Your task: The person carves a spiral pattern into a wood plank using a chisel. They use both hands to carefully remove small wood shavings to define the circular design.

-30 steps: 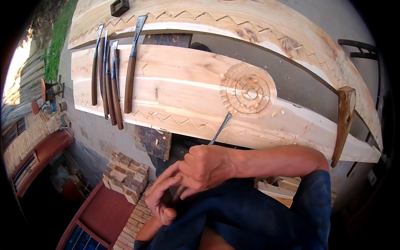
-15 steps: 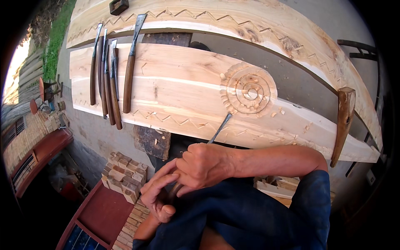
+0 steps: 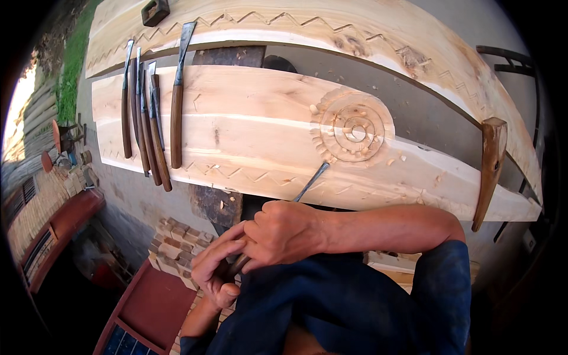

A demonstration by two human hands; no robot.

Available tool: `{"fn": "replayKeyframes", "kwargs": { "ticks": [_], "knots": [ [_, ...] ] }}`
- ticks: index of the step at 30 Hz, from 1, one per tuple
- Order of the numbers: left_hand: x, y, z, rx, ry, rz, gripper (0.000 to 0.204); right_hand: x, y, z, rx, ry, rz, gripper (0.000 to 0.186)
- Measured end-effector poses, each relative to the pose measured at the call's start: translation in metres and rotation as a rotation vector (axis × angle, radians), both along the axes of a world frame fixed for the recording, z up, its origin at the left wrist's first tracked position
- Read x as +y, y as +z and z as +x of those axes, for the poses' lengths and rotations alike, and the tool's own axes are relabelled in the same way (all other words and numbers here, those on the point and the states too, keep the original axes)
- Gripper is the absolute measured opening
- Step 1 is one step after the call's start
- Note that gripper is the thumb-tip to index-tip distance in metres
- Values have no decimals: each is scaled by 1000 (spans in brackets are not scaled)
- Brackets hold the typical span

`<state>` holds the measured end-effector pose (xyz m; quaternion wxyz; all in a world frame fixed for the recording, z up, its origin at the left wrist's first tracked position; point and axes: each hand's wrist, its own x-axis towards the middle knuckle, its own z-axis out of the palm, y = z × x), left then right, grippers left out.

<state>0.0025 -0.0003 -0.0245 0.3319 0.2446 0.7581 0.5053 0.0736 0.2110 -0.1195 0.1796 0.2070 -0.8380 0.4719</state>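
My right hand [image 3: 278,231] is closed on a chisel [image 3: 310,183] whose blade reaches diagonally to the lower left edge of a carved round rosette [image 3: 355,130] with loose chips on it. My left hand [image 3: 214,266] wraps its fingers around the chisel's wooden handle, just below and left of my right hand. The rosette is on a pale plank [image 3: 248,142] bearing a faint zigzag. A row of several chisels [image 3: 143,124] with dark wooden handles lies across the plank's left end, and a wooden mallet [image 3: 491,163] rests across its narrowing right end.
Behind lies a second curved plank [image 3: 278,26] with carved zigzags and a small dark block [image 3: 155,12]. A dark support [image 3: 213,207] is under the near plank. Stacked wood offcuts [image 3: 177,248], red trays [image 3: 160,278] and a dark metal frame [image 3: 509,65] surround the work.
Both hands have shifted slightly up and left on the chisel, with its tip still by the rosette's edge. The view has tilted a little, moving the planks and chisels slightly in the picture.
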Motion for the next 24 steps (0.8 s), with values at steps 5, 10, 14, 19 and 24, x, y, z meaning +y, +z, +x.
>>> {"fn": "replayKeyframes", "kwargs": {
  "ticks": [5,10,14,19,24],
  "knots": [
    [-8,-8,2,3,30,35,92,-3,-3,0,-22,35,-39,53],
    [-11,-15,0,-9,59,43,104,3,-3,-3,8,0,27,51],
    [-33,-6,-1,-81,421,199,124,-3,-4,-7,31,-51,37,52],
    [-9,-17,4,-128,245,230,135,-5,-2,-6,30,-80,2,53],
    [-25,-17,0,-34,320,199,134,0,-6,-10,20,-58,40,53]
  ]
}}
